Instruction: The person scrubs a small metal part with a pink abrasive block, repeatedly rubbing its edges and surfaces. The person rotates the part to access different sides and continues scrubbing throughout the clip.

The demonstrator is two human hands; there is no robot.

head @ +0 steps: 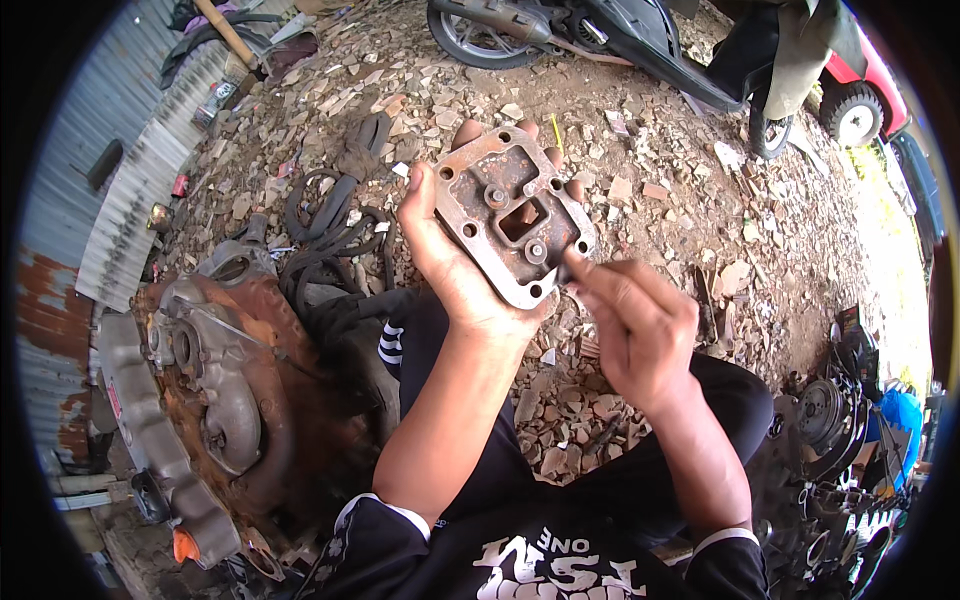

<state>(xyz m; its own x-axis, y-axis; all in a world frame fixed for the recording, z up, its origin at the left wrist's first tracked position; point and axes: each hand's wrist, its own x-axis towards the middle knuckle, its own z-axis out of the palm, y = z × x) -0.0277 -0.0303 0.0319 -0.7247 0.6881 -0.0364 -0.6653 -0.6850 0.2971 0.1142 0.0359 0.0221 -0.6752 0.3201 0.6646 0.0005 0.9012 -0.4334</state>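
A flat metal cover plate with bolt holes around its rim, a square opening and two round bosses lies in my left hand. The thumb is along its left edge and fingertips show behind its far edge. Rust-brown patches mark its recessed face. My right hand is at the plate's lower right corner, its thumb and fingers pinched together around something small and dark, blurred and mostly hidden, that touches the rim.
A large rusty engine with a grey valve cover stands at the left, with black rubber hoses beyond it. Metal parts are piled at the right. A motorcycle stands at the far side on ground strewn with broken tile.
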